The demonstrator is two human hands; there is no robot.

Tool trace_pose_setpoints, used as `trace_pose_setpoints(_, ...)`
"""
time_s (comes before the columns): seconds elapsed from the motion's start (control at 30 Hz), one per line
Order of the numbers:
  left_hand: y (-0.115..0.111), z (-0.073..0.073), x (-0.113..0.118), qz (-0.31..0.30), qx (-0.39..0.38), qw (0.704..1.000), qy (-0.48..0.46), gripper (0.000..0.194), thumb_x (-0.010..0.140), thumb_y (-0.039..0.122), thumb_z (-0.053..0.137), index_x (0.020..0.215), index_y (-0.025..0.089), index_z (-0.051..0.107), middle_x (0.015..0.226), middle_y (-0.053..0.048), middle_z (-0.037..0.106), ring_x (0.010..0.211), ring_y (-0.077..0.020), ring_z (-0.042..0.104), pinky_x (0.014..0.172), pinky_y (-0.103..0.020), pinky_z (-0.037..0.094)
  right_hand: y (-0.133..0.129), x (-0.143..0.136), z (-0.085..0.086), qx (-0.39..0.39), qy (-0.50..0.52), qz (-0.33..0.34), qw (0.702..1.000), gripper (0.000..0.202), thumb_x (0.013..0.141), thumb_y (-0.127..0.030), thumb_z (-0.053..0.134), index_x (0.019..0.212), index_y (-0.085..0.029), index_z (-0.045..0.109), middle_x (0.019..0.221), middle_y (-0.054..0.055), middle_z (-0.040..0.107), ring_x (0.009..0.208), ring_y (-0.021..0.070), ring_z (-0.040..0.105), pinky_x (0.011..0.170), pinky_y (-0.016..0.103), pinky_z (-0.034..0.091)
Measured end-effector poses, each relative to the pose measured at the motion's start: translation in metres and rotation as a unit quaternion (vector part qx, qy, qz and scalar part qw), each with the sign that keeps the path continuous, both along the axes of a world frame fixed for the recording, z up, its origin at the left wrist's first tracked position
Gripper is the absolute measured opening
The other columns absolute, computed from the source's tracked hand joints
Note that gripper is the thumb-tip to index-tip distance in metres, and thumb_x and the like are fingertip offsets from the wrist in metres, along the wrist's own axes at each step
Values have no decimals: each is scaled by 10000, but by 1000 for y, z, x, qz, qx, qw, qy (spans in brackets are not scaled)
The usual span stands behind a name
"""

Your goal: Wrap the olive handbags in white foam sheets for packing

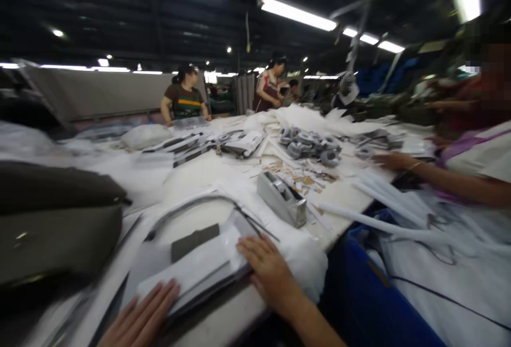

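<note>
A flat grey piece (139, 262), apparently a bag with a long curved strap (191, 198), lies at the table's near edge. White sheet material (199, 270) covers part of it, beside a dark grey rectangular patch (195, 241). My left hand (143, 315) rests flat on the near left end of the white sheet, fingers stretched out. At the other end, my right hand (273, 275) lies over the right edge of the same piece, its fingers extended and its thumb lower down. Neither hand grips anything. Motion blurs the details.
A grey tape dispenser (281, 198) stands beyond my right hand. Tape rolls (309, 145) and paper scraps are heaped farther back. An olive bag (59, 224) is at left, a blue bin (375, 283) at right. A co-worker's arm (439, 176) reaches in from the right.
</note>
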State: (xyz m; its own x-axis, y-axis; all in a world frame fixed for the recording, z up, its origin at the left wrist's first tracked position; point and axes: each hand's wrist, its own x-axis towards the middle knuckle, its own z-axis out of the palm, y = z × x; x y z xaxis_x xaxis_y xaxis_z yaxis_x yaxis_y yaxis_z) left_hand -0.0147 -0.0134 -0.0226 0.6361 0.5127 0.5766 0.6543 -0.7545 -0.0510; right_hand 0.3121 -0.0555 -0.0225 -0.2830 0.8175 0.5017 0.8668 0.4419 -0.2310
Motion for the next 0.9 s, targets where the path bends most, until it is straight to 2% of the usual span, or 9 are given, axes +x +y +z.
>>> trace_pose_setpoints(0.07, -19, 3, -7, 11, 25, 999, 44, 458, 1018, 199, 389, 1471, 253, 433, 1415, -3, 580, 1288, -160, 543, 1183, -301, 279, -11, -6, 12, 7, 27, -9, 1000, 581, 844, -70, 534, 1411, -197, 510, 1467, 83, 535, 1392, 279, 435, 1190, 538, 297)
trace_pose_setpoints(0.17, -30, 11, -3, 38, 37, 997, 62, 479, 992, 124, 456, 1464, 197, 430, 1415, -31, 576, 1305, -187, 535, 1158, -360, 340, -30, -19, 13, 37, 138, -47, 989, 409, 925, -165, 555, 1326, -235, 595, 1365, 94, 623, 1305, 281, 534, 1132, 510, 399)
trace_pose_setpoints(0.27, -32, 16, 5, 59, 14, 997, 51, 481, 981, 125, 496, 1452, 203, 439, 1399, -44, 587, 1301, -215, 542, 1106, -417, 419, -53, -33, 8, -75, 285, -50, 954, 293, 964, -308, 545, 1229, -236, 648, 1147, 93, 734, 1018, 250, 705, 941, 427, 563)
trace_pose_setpoints(0.37, -35, 16, 8, 63, -3, 997, 44, 489, 977, 117, 499, 1453, 207, 436, 1412, -52, 574, 1321, -226, 522, 1106, -445, 423, -64, -46, 5, -313, 410, -24, 856, 396, 952, -456, 539, 1239, -193, 613, 1030, 108, 755, 761, 225, 739, 733, 391, 621)
trace_pose_setpoints(0.43, -37, 15, 7, 64, -11, 997, 43, 493, 979, 122, 498, 1460, 208, 427, 1427, -53, 560, 1339, -223, 503, 1120, -447, 408, -62, -54, 6, -403, 493, -4, 771, 476, 908, -526, 585, 1227, -172, 589, 973, 106, 751, 815, 244, 744, 732, 398, 624)
trace_pose_setpoints(0.5, -39, 15, 6, 66, -20, 997, 42, 501, 981, 139, 494, 1471, 206, 413, 1441, -60, 546, 1350, -227, 489, 1132, -447, 394, -58, -61, 9, -421, 572, 18, 704, 493, 833, -559, 675, 1134, -177, 596, 995, 105, 732, 1022, 283, 713, 837, 419, 607)
trace_pose_setpoints(0.6, -40, 16, 6, 67, -29, 996, 46, 540, 974, 225, 522, 1495, 195, 383, 1456, -88, 526, 1357, -258, 480, 1139, -459, 385, -54, -71, 14, -399, 651, 35, 646, 425, 761, -513, 771, 987, -203, 587, 1079, 94, 694, 1221, 293, 613, 1006, 434, 521)
trace_pose_setpoints(0.77, -37, 13, 1, 80, 1, 996, 39, 672, 943, 368, 606, 1525, 181, 326, 1448, -104, 536, 1312, -274, 527, 1131, -420, 392, -55, -90, 19, -343, 712, 39, 612, 341, 750, -384, 800, 913, -228, 544, 1142, 64, 673, 1294, 253, 551, 1135, 431, 386)
trace_pose_setpoints(0.9, -31, 5, -6, 121, 37, 992, -7, 689, 953, 330, 592, 1546, 180, 275, 1435, -104, 551, 1242, -266, 587, 1101, -381, 411, -45, -101, 30, -303, 697, 93, 643, 293, 790, -350, 759, 965, -231, 557, 1267, 74, 649, 1270, 229, 572, 1121, 424, 411)
